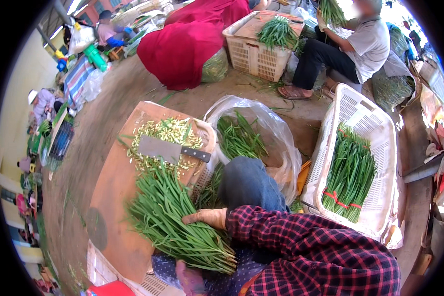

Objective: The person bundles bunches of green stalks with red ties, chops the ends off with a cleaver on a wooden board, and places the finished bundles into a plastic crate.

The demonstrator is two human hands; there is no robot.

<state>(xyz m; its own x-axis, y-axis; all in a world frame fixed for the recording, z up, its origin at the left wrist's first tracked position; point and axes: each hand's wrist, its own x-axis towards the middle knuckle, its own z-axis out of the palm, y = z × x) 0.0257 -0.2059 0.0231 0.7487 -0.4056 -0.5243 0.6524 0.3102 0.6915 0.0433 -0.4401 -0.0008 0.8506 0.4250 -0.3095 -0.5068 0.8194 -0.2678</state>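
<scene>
A large loose bundle of garlic chives (175,214) lies slanting across the near part of a brown board (116,197) and my lap. Its cut stem ends point toward me at the lower right. My right hand (207,217), in a red-and-black plaid sleeve, grips the bundle from above, fingers pressed round the stalks. Below the bundle is my left hand (188,277), blurred, its fingers partly hidden under the leaves. Beyond the bundle a cleaver (159,149) with a black handle rests flat among chopped stem pieces (175,129) on the board.
Right of my knee stands a clear plastic bag (286,133) with loose greens. A white crate (387,163) at the right holds chives tied with red bands. Ahead are another crate (254,56), a red cloth (180,54) over bags, and a seated person (372,47) holding greens.
</scene>
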